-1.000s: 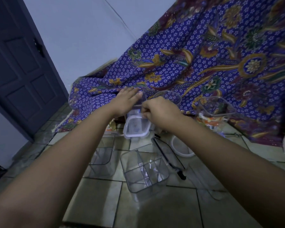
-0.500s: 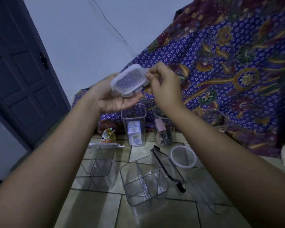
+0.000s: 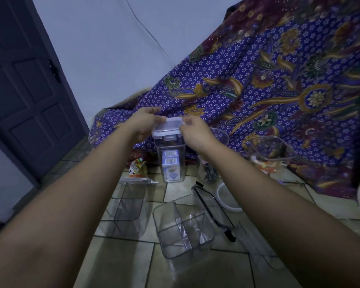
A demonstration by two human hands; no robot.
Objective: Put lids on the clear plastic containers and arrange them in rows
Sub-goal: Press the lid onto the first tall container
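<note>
A tall clear plastic container (image 3: 170,161) with labelled packets inside stands on the tiled floor. A white-rimmed snap lid (image 3: 168,128) sits on its top. My left hand (image 3: 144,123) holds the lid's left edge and my right hand (image 3: 195,133) pinches its right edge. Nearer to me stand two open clear containers with dividers, one on the left (image 3: 127,210) and one in the middle (image 3: 183,225). A round clear container (image 3: 211,163) with dark items shows partly behind my right forearm.
A black-rimmed lid (image 3: 212,210) and a white ring lid (image 3: 229,199) lie on the floor to the right. Another open clear container (image 3: 268,150) stands at the right by the purple patterned cloth (image 3: 258,84). A snack packet (image 3: 137,168) lies at the left; a dark door (image 3: 25,90) is beyond.
Both hands brought the lid down from chest height, where they held it tilted, onto the top of the tall container.
</note>
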